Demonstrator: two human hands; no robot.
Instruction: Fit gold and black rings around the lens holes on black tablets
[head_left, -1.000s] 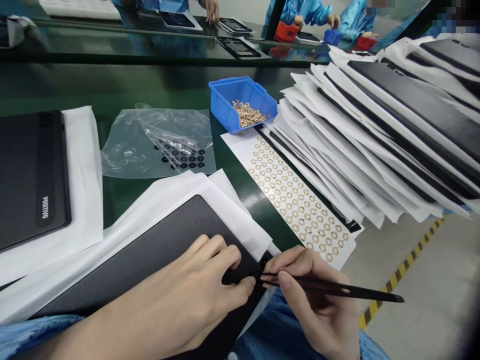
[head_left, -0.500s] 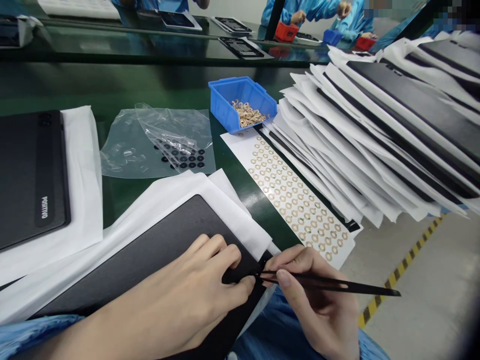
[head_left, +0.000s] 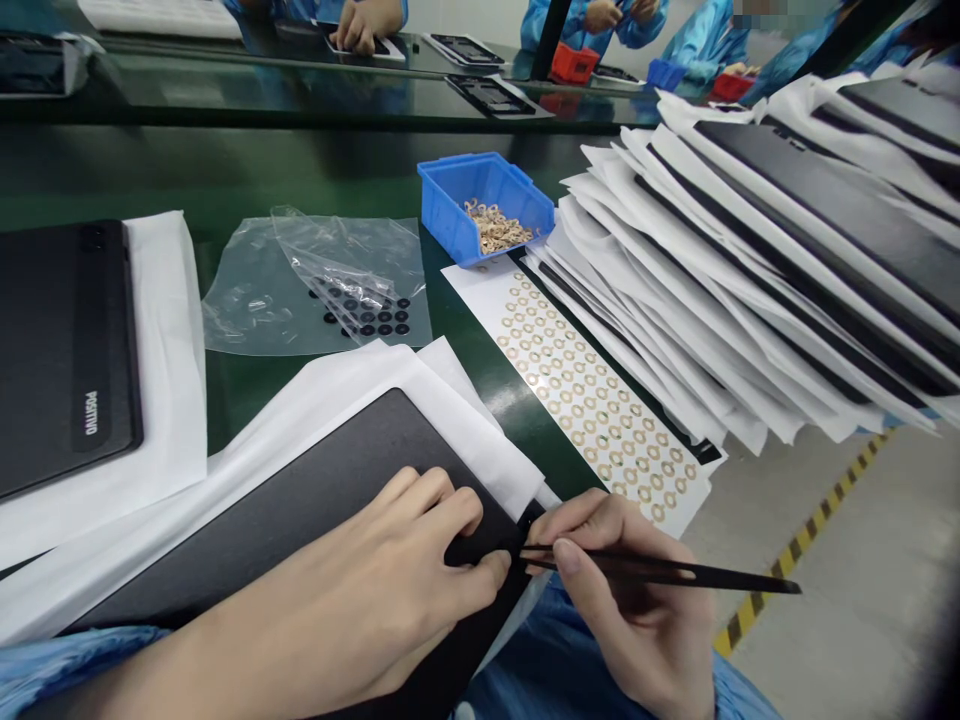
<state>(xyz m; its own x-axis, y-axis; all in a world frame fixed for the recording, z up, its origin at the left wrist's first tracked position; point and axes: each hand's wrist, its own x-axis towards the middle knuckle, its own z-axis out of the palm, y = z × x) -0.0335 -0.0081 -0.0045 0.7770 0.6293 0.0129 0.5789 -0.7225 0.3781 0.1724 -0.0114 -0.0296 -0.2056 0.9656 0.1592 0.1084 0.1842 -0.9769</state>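
Note:
My left hand (head_left: 375,590) lies on a black tablet cover (head_left: 300,510) that rests on white sheets at the table's near edge. Its fingers are curled and press down near the cover's right corner. My right hand (head_left: 637,610) pinches black tweezers (head_left: 660,572), whose tips meet the cover's corner right beside my left fingertips. What the tips hold, if anything, is too small to see. Just beyond my right hand lies a white sheet of small gold rings (head_left: 585,390).
A blue bin (head_left: 450,205) of gold rings stands behind the sheet. Clear bags with black dots (head_left: 352,300) lie mid-table. Another black cover (head_left: 64,350) sits at left. A fanned stack of covers in white sheets (head_left: 757,250) fills the right. People in blue work at the far bench.
My hands stay almost still; the tweezers have tilted slightly upward at their rear end. The people at the far bench have moved their hands.

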